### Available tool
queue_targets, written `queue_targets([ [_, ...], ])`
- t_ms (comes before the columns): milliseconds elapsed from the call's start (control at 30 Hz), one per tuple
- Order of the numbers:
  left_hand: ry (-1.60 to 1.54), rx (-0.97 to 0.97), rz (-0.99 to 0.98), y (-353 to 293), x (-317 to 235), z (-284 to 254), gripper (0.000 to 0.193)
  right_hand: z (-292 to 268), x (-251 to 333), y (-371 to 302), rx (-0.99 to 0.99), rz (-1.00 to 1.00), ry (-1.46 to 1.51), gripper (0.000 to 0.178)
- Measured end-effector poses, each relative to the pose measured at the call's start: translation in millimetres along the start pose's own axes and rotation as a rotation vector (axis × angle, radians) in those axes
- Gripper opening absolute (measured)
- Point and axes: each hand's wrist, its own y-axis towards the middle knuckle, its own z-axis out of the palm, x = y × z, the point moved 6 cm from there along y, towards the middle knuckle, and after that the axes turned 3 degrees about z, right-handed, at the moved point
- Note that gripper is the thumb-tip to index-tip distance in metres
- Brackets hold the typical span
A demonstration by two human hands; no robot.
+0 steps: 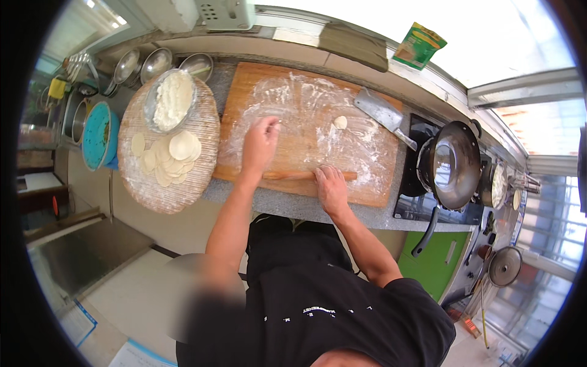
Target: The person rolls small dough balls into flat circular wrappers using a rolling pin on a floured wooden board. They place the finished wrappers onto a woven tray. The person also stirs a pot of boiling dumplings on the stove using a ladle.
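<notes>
Over the left half of a floured wooden board (293, 144), my left hand (262, 142) is closed, its fingertips pressed together. Whether a small bit of dough is between them I cannot make out. My right hand (332, 185) is on a wooden rolling pin (284, 175), fingers over its right part. The pin lies sideways near the board's front edge. A small pale lump of dough (340, 123) sits alone on the right half of the board. Beyond it rests a metal scraper (379, 109) with its handle toward the stove.
At left, a round slatted tray (131, 177) bears a bowl of flour (174, 101) and several dough wrappers (164, 160). Beside it stands a turquoise basin (99, 136). Metal bowls (156, 65) line the back. A black wok (455, 165) sits on the cooktop at right, handle toward me.
</notes>
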Motion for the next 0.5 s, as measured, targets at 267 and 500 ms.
queue_targets([
  [267,0.394,0.3,0.38,55.2,-29.2,201.1,0.029,-17.9,-28.1,-25.4,0.045,0.125,0.042,0.028],
  [500,0.464,0.742,0.4,8.5,11.4,173.4,0.033,-22.6,-36.7,-35.2,0.013,0.111,0.087,0.028],
])
